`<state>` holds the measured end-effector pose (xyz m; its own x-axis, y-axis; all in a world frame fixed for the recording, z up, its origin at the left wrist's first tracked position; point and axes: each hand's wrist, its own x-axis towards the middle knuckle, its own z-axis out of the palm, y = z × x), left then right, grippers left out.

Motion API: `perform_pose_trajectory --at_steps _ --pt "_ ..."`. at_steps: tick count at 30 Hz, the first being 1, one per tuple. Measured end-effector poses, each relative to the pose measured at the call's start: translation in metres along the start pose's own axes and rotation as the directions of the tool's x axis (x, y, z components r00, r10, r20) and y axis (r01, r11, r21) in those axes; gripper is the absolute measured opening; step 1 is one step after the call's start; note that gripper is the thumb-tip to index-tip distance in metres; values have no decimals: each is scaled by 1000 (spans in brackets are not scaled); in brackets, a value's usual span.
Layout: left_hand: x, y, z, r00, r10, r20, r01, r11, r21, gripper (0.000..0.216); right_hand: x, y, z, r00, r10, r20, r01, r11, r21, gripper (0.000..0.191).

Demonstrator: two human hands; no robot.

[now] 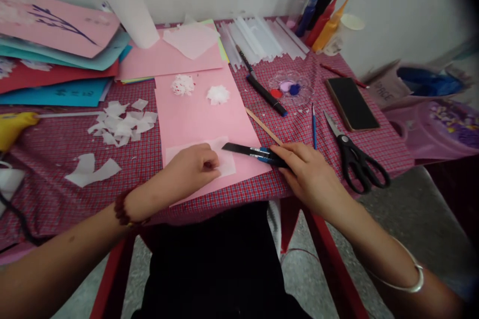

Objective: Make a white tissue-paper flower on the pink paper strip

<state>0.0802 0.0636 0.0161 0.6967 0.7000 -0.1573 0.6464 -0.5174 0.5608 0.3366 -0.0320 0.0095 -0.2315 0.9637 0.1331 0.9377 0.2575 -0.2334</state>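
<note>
My left hand [194,167] is curled, its fingertips pressing a thin translucent white sheet [226,159] flat on a pink card [204,114]. My right hand [305,169] grips a black and blue utility knife [254,152], whose blade tip rests on the right edge of that white sheet. Two small white paper flowers [183,83], [218,94] sit on the far part of the pink card.
Black scissors [355,157], a phone [352,103], a paint palette [290,87], a black marker [265,94], a wooden stick [264,127] and a thin brush [314,124] lie to the right. White paper scraps [121,122] and a yellow glue gun [15,127] lie left. Coloured card stacks [56,55] fill the far left.
</note>
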Motion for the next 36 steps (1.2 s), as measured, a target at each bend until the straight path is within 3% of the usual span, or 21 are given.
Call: perform_pose_trajectory --at_steps 4,20,24,28,31,36 --pt "-4 -1 -1 1000 -13 -18 12 998 -59 14 1 -4 0 999 -41 35 41 999 -18 41" --pt "-1 -4 1 999 -9 -51 10 1000 16 23 5 -7 -5 976 -133 173 129 991 33 47" --pt "-6 -6 -5 990 101 -96 -102 995 0 32 6 -6 -2 976 -142 164 135 989 52 45" --pt "-1 -7 -5 965 238 -107 -222 965 139 31 4 -6 0 977 -140 163 131 989 66 44" --pt "12 -6 -4 945 325 -42 -313 933 181 27 4 -7 0 979 -130 160 121 991 66 44" --pt "34 -3 -8 901 421 110 -429 900 74 21 4 -6 -1 977 -135 162 125 990 69 47"
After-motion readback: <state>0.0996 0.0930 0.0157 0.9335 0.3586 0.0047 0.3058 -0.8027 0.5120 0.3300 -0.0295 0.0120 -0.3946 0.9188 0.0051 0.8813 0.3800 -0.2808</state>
